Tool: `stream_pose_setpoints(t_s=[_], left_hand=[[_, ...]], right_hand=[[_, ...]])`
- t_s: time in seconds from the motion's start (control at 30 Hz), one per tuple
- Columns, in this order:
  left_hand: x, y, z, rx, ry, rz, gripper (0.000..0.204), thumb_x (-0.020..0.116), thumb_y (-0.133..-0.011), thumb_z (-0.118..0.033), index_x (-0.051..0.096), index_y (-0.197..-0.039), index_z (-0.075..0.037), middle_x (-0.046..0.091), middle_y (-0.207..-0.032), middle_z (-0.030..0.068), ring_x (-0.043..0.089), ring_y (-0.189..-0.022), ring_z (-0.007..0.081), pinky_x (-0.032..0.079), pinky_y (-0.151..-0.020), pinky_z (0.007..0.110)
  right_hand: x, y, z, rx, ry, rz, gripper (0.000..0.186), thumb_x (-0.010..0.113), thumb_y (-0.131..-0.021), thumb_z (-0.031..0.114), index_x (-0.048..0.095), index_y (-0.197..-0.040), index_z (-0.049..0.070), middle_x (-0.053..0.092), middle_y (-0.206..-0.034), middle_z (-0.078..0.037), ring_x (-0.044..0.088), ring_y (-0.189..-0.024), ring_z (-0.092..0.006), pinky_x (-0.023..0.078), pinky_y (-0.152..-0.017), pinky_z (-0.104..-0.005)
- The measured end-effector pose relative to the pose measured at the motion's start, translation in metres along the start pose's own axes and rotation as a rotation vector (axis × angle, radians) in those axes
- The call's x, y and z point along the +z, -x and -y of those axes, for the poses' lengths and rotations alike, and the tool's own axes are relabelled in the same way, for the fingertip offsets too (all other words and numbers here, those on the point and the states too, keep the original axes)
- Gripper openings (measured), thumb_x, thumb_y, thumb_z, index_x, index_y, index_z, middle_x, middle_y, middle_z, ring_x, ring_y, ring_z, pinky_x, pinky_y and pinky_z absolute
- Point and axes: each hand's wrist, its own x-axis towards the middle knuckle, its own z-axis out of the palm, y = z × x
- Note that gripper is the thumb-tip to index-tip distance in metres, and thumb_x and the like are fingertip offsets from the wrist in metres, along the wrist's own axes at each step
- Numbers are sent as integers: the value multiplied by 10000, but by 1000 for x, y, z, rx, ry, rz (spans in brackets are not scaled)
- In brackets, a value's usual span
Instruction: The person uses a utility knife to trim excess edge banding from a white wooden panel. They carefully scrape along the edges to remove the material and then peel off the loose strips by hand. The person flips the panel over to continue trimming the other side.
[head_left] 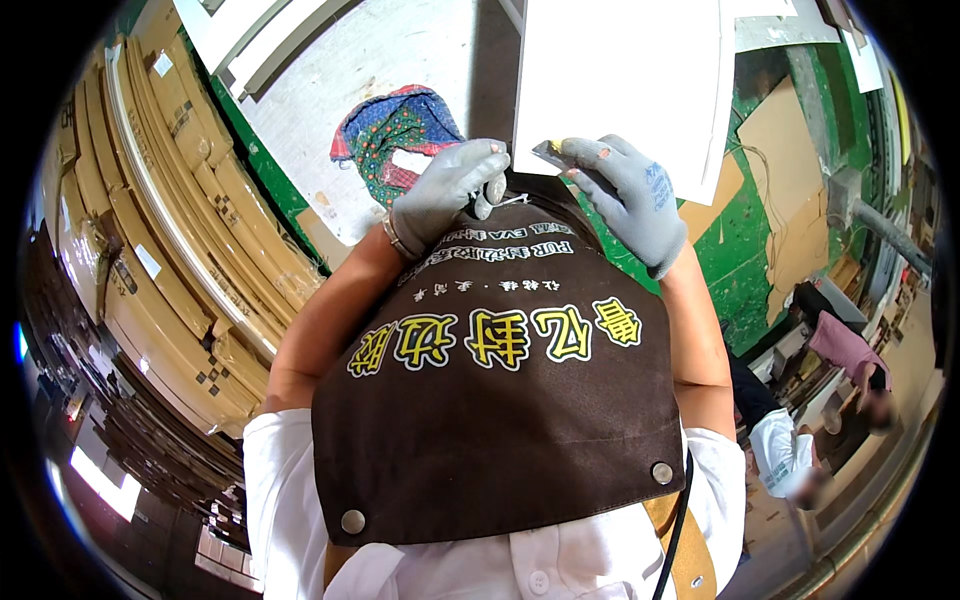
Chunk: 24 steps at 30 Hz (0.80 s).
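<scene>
Blade in right hand points left, long axis slanting slightly.

partly hidden tool, cut-off white panel

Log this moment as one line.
left hand: gloved, curled, contents unclear | right hand: gloved, pinching small flat grey tool near white panel | patterned cloth: near left hand
</scene>
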Motion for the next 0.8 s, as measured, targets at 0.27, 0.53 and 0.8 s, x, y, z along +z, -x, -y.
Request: stream_pose_setpoints(t_s=[0.27,0.53,0.8], left_hand=[[0,-2,1,15,-10,-1,284,445,-1052,-244,520,-861,-47,517,-703,12,463,-578,79,370,-548,221],[2,-3,1,-19,44,-1,267,442,-1052,-245,523,-889,-50,516,-707,9,458,-584,77,365,-544,211],[0,-4,5,32,20,4,298,458,-1046,-286,528,-844,-78,532,-683,-12,483,-551,61,375,-515,201]], right_hand=[[-1,-6,5,-47,50,59,252,631,-911,190,665,-1160,162,628,-879,-85,645,-754,-288,515,-642,-379],[2,-8,5,-62,55,34,244,629,-915,192,666,-1155,168,626,-872,-76,645,-752,-286,519,-638,-381],[7,-9,9,-60,68,-13,247,633,-914,200,661,-1158,176,629,-871,-71,648,-753,-279,515,-626,-376]])
